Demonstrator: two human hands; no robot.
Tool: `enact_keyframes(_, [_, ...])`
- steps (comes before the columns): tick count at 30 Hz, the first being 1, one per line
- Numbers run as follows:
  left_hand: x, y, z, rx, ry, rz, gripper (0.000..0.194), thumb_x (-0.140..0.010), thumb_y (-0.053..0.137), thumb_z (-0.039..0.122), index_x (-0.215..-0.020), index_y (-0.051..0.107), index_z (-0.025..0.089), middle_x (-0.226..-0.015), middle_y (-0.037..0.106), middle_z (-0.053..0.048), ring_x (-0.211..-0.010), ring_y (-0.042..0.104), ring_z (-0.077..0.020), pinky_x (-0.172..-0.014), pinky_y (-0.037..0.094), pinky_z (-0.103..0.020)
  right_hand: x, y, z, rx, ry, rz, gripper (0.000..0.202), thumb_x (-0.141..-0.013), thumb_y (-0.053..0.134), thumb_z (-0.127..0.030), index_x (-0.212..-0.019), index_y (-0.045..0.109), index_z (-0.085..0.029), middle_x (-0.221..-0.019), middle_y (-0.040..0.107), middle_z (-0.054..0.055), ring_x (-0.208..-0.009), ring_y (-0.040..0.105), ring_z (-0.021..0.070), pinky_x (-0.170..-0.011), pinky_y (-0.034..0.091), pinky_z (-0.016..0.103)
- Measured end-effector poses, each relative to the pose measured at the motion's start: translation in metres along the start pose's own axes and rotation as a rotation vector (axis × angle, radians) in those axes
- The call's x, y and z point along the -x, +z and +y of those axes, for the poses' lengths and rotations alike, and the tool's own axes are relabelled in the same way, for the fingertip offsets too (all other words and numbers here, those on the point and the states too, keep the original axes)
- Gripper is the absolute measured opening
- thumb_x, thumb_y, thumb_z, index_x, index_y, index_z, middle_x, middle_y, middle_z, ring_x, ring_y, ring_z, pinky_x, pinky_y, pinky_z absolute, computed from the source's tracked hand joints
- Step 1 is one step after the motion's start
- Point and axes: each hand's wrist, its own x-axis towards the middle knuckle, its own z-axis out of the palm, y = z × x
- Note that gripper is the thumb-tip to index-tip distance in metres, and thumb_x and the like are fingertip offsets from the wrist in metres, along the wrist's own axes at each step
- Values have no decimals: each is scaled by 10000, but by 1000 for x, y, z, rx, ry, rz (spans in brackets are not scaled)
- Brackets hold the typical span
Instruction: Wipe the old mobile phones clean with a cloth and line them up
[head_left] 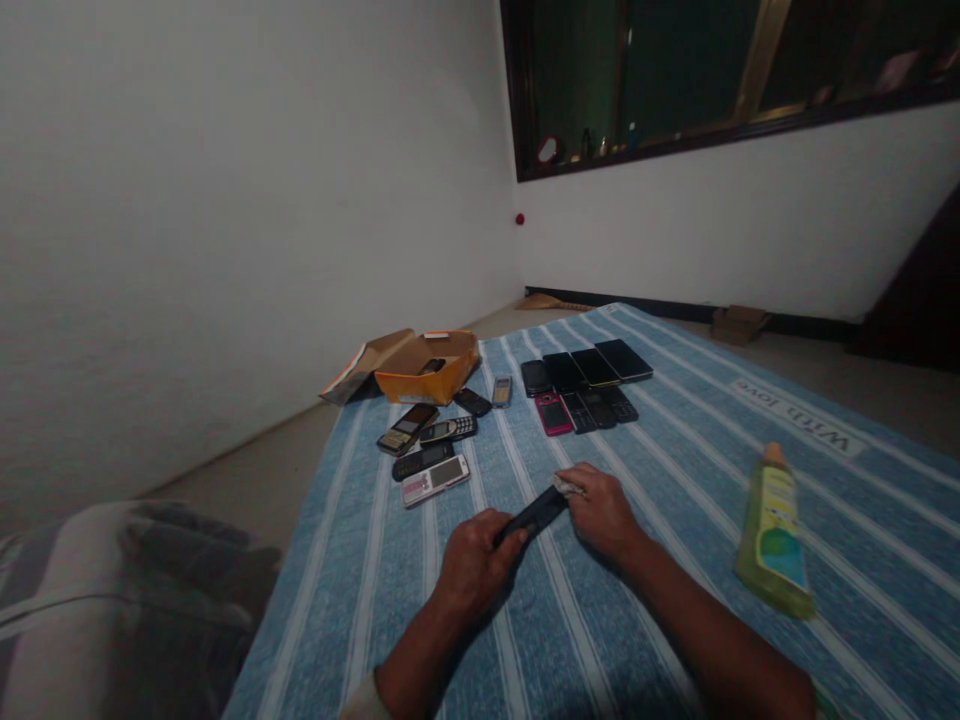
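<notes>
My left hand [480, 560] is closed around one end of a dark mobile phone [538, 512], thumb along its upper side. At the phone's far end, my right hand [604, 508] pinches a small whitish cloth [568, 486] against it. Beyond my left hand lies a loose group of old phones, among them a white-and-pink phone [435, 481] and a keypad phone [448, 430]. Farther off, phones stand in two neat rows, with a pink phone [553, 413] in the nearer row and a large black phone [624, 359] in the back one.
An open orange cardboard box [420, 388] with a phone inside sits at the bed's far left edge. A bottle of yellow-green liquid [775, 540] lies to my right on the striped blue cloth [660, 620]. A wall [262, 200] runs along the left.
</notes>
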Motion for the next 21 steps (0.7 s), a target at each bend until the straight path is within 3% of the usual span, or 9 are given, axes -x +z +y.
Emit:
enact_keyframes(4, [-1, 4, -5, 167, -39, 45, 343, -811, 541, 445, -706, 700, 160, -630, 573, -23, -626, 560, -178, -588, 410, -274, -5, 3, 2, -247, 224, 71, 279, -655, 565, -141, -851, 762, -172, -829, 736, 50, -778, 662, 201, -749, 500, 323])
enact_keyframes(10, [-1, 3, -5, 275, -38, 108, 317, -803, 580, 434, -718, 716, 160, -657, 601, -26, -646, 568, -180, -608, 429, -283, -4, 3, -5, -347, 197, 83, 346, -594, 524, -170, -837, 769, -191, -818, 729, 29, -768, 648, 185, -733, 489, 309])
enact_keyframes(16, [-2, 0, -1, 397, -101, 182, 310, -770, 623, 431, -805, 745, 149, -683, 637, -29, -665, 572, -185, -605, 436, -283, -1, 5, -2, -379, 356, 5, 289, -559, 499, -165, -716, 741, -163, -584, 634, -17, -499, 509, 113, -465, 352, 218])
enact_keyframes(18, [-3, 1, -1, 447, -132, 189, 314, -760, 638, 427, -817, 747, 138, -692, 639, -31, -656, 556, -174, -594, 419, -275, 0, 6, -4, -379, 362, -19, 228, -552, 498, -163, -636, 709, -161, -514, 574, -32, -469, 469, 98, -434, 308, 204])
enact_keyframes(21, [-3, 5, -1, 580, -207, 173, 333, -741, 661, 420, -850, 741, 117, -646, 612, -21, -584, 512, -144, -554, 380, -261, 3, 6, -13, -498, 428, -48, 220, -555, 514, -177, -672, 700, -166, -532, 584, -31, -457, 470, 93, -423, 324, 199])
